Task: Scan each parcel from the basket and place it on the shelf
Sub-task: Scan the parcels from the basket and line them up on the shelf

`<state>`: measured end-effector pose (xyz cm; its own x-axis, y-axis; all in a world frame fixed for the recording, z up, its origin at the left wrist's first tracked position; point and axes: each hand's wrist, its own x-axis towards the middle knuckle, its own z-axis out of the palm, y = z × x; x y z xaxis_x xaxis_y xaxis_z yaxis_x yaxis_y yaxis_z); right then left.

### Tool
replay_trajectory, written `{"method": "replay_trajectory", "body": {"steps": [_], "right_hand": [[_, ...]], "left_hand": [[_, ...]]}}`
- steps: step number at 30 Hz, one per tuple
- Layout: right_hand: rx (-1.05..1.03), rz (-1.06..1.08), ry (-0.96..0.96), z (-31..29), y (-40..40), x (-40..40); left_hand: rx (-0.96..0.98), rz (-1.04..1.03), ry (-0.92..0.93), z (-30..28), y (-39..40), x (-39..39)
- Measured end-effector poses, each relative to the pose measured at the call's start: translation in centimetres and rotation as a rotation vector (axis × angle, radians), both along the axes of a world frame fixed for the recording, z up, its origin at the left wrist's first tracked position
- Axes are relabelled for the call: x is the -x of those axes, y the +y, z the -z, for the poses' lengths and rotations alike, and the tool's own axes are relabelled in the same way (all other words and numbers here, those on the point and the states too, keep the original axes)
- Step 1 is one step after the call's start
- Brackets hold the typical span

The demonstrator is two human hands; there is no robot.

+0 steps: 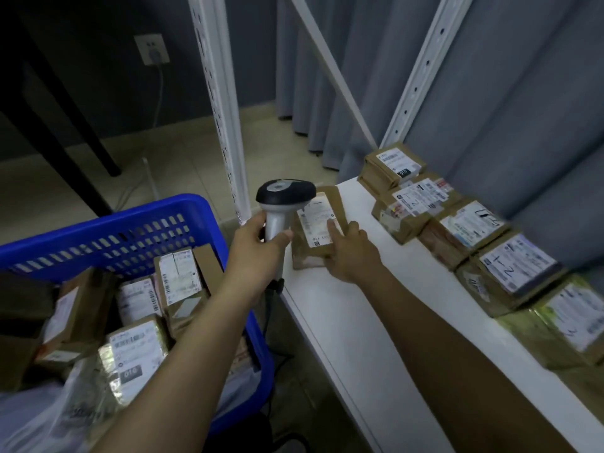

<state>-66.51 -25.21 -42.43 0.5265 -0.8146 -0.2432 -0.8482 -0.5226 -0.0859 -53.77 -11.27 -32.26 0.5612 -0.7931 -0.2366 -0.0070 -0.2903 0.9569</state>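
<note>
Parcel in brown paper is what we hold with our right hand: the fingers lie over its white label and the thumb goes under it, so the grip is closed around the near end. It sits at the left end of the white shelf, partly over the edge. Our left hand has its fingers curled tight around the handle of the scanner, and the scanner head is just beside the parcel's label.

One finger covers part of the label, so we think the scan may fail if the barcode is hidden. Because the parcel hangs over the shelf edge, it could slip down if we let go too early.

Further right, a row of other parcels lies along the back of the shelf. On the left, the blue basket holds more parcels waiting.
</note>
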Motion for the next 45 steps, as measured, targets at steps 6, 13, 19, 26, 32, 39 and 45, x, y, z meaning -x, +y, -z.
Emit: {"method": "replay_trajectory", "body": {"steps": [6, 13, 19, 26, 32, 39, 45], "right_hand": [[0.043, 0.171, -0.091, -0.9, -2.5, -3.2], [0.048, 0.167, -0.069, -1.7, -5.0, -4.7], [0.106, 0.138, 0.062, -2.3, -6.1, -5.2], [0.097, 0.237, -0.211, -1.8, -5.7, -4.2], [-0.145, 0.321, -0.893, -3.8, -0.3, -0.4], [-0.428, 0.544, -1.202, -8.1, 8.4, 3.7], [-0.625, 0.641, -1.331, -12.4, 16.2, 4.8]], "left_hand": [[0.007, -0.006, 0.022, 0.7, 0.3, -0.7], [-0.017, -0.001, 0.009, 1.0, -0.5, -0.6], [-0.021, -0.008, -0.006, 1.0, -0.9, -0.3], [0.014, 0.005, 0.020, 1.1, -1.3, 0.7], [0.025, 0.050, 0.029, 1.3, -2.1, 2.3], [0.043, 0.192, 0.028, -0.7, -0.5, 5.0], [0.053, 0.371, 0.110, -3.6, 4.7, 6.0]]}}
